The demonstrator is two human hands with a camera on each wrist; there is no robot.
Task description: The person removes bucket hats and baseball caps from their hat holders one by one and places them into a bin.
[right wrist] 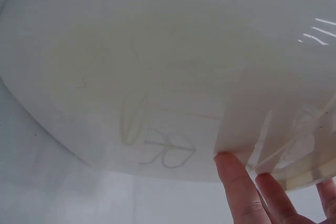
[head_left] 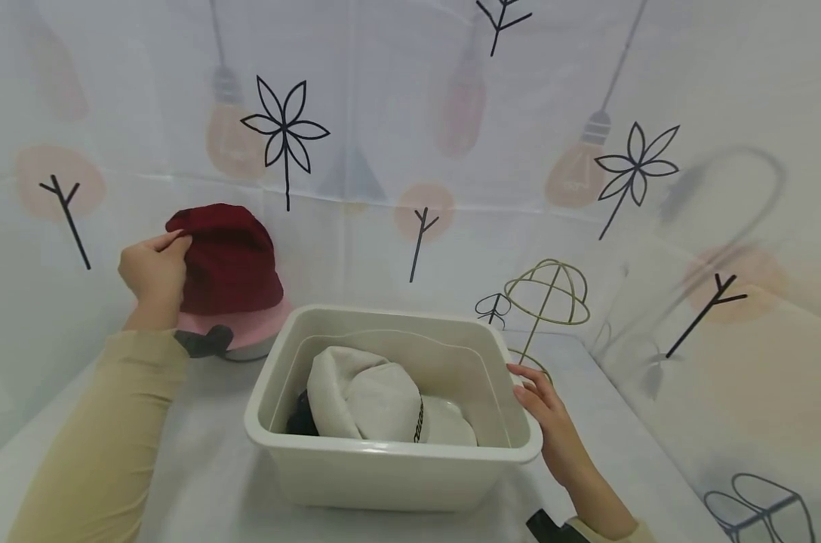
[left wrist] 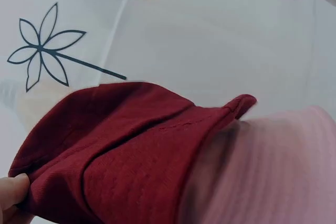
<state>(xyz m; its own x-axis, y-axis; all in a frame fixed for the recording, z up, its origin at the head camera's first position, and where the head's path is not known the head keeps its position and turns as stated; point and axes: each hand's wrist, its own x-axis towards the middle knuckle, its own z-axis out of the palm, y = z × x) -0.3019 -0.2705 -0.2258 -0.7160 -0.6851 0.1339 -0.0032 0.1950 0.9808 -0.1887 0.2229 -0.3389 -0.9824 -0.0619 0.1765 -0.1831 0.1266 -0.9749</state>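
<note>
On the left in the head view, my left hand (head_left: 154, 275) pinches the edge of a dark red bucket hat (head_left: 230, 260). Its crown is creased in the left wrist view, and the thumb presses on the fabric. A pink hat (head_left: 257, 324) sits right below and behind the red one, overlapped by it. Fingertips of my right hand (head_left: 551, 426) rest against the right side of an off-white plastic bin (head_left: 397, 451), with the fingers (right wrist: 239, 187) nearly straight on its outer wall. Inside the bin lies a cream cap (head_left: 383, 400) with dark lettering, partly covering something black (head_left: 303, 416).
A gold wire hat stand (head_left: 546, 294) stands behind the bin's right corner. A white cloth (head_left: 200, 467) covers the table, and a printed curtain (head_left: 356, 136) hangs behind. Under the pink hat a grey edge (head_left: 254, 351) shows.
</note>
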